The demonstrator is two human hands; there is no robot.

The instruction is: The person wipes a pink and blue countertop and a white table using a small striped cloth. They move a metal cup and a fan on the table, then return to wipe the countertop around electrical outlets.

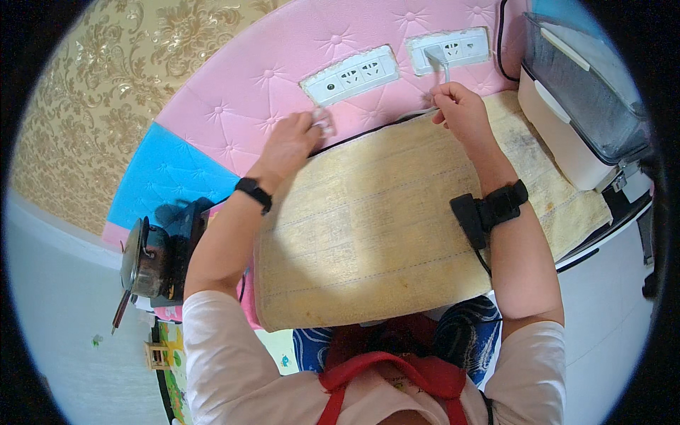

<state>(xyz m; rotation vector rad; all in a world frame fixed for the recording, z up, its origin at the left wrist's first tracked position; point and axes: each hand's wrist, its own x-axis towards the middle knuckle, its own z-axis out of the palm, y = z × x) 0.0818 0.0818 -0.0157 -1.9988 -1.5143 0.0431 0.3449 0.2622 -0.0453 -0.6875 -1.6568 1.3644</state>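
My left hand [292, 138] grips a small, blurred pink-and-white crumpled cloth or wipe [324, 123], close to the pink padded wall panel [361, 117] below the left socket plate [350, 75]. Under the right socket plate [470, 45], the fingers of my right hand [459, 109] pinch a white power cable [447, 74]. That cable runs up to a white plug [434, 53] seated in the plate. Between my forearms a yellowish, stained towel-like cover [361, 223] lies over the table, up to the wall side.
At the right stands a lidded white box with a clear grey cover [584, 90]. A black cable [501, 42] hangs beside it. To the left, a lidded metal pot [149, 260] rests against a dark appliance, its handle sticking outward. A small wooden stool [157, 356] is on the floor.
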